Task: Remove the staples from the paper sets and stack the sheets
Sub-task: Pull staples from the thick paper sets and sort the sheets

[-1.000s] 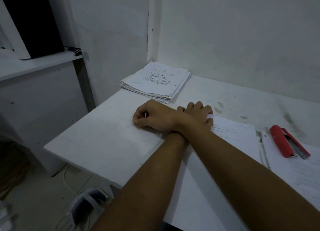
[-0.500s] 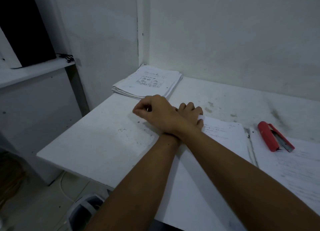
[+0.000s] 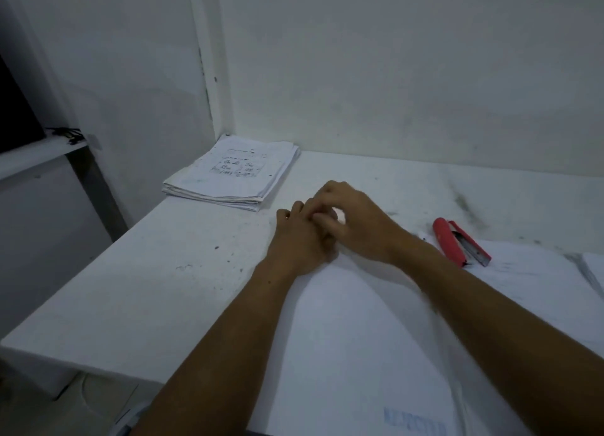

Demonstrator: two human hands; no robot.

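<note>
A white paper set (image 3: 353,321) lies on the table (image 3: 163,272) in front of me. Both hands meet at its far left corner. My left hand (image 3: 300,239) rests on that corner with bent fingers that hold the sheets. My right hand (image 3: 356,219) curls over it from the right, fingertips pinching at the same corner. The corner itself and any staple are hidden under the fingers. A stack of printed sheets (image 3: 235,174) sits in the back corner by the wall.
A red stapler (image 3: 451,242) lies to the right of my hands, with more papers (image 3: 529,278) under and beyond it. The table's left edge drops to the floor. A shelf (image 3: 32,157) with a dark object stands at the far left.
My arms were crossed, with the right hand reaching left onto the bare table. The right hand has come back to the right, and both hands now meet at the paper's corner.
</note>
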